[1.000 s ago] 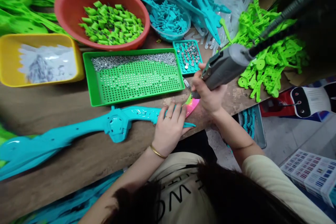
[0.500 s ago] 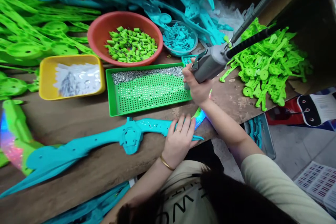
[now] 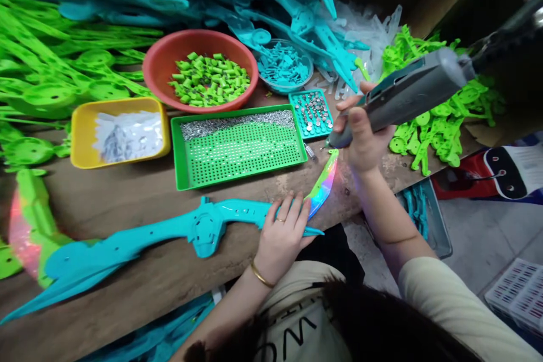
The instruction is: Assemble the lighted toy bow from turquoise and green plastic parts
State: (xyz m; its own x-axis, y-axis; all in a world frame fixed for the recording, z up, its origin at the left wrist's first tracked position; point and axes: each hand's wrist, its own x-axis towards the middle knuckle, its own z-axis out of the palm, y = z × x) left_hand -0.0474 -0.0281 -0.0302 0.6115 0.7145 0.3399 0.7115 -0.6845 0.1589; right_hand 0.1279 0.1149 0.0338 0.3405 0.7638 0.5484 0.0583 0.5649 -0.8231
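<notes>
A long turquoise plastic toy bow (image 3: 167, 226) lies across the table, with a shiny rainbow-coloured blade edged in green (image 3: 324, 186) at its right end. My left hand (image 3: 285, 223) is laid over the bow's right arm, fingers across it and thumb along the near edge, gripping it against the table. In my right hand (image 3: 365, 136) is a grey electric screwdriver (image 3: 418, 87), fingers wrapped round its lower body. Its bit points down-left, close to the green tip of the blade; whether they touch, I cannot tell.
Behind the bow are a green perforated tray of screws (image 3: 237, 172), a turquoise tray of small metal discs (image 3: 303, 130), a yellow tub (image 3: 121, 161) and a red bowl (image 3: 155, 76). Green parts (image 3: 418, 136) pile up right; turquoise parts (image 3: 292, 5) heap at the back.
My right hand has moved right with the screwdriver, bringing its bit near the blade tip and uncovering the tray of discs. My left hand stays on the bow.
</notes>
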